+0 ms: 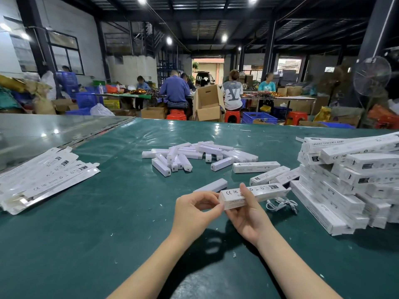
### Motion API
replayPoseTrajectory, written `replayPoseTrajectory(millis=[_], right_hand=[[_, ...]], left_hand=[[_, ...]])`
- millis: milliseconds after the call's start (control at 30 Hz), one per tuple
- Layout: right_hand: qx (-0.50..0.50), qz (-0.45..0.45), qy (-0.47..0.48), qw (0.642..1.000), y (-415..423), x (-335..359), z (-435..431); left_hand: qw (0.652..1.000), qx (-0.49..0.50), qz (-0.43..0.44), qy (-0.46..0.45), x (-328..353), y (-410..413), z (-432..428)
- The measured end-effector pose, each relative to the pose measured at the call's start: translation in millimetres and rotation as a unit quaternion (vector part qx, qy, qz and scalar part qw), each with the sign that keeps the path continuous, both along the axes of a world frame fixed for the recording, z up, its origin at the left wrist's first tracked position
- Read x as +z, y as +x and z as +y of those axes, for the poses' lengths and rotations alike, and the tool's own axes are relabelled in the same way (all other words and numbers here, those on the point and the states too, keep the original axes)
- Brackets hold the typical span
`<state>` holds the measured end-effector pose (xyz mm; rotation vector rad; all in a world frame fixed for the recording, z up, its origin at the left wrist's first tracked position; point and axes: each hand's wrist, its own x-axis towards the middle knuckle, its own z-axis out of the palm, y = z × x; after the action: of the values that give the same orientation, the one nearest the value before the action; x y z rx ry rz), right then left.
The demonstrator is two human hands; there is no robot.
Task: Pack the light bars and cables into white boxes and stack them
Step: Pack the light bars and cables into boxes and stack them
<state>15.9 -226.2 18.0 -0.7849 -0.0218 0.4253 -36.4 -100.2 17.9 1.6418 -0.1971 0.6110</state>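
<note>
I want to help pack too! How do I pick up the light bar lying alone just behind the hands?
Come from above and pinch the light bar across its middle, thumb and fingers on its two long sides. It lies flat on the green table and is narrow, so that span is easy. Its right end sits close behind the held white box.

White boxes (336, 190), black print; white light bars (194, 154); dark green table (108, 212); cable (280, 206) seemingly white
</note>
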Motion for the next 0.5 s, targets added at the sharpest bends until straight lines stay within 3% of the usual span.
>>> replayPoseTrajectory(millis=[333,500], right_hand=[[-0.025,0.01,0.024,0.999,-3.0,2.7,2.7],[-0.055,0.03,0.059,0.996,-2.7,2.0,3.9]], left_hand=[[1.0,0.028,0.0,-0.007,-0.6,1.0,-4.3],[0.989,0.088,-0.062,0.101,-8.7,0.0,-12.3]])
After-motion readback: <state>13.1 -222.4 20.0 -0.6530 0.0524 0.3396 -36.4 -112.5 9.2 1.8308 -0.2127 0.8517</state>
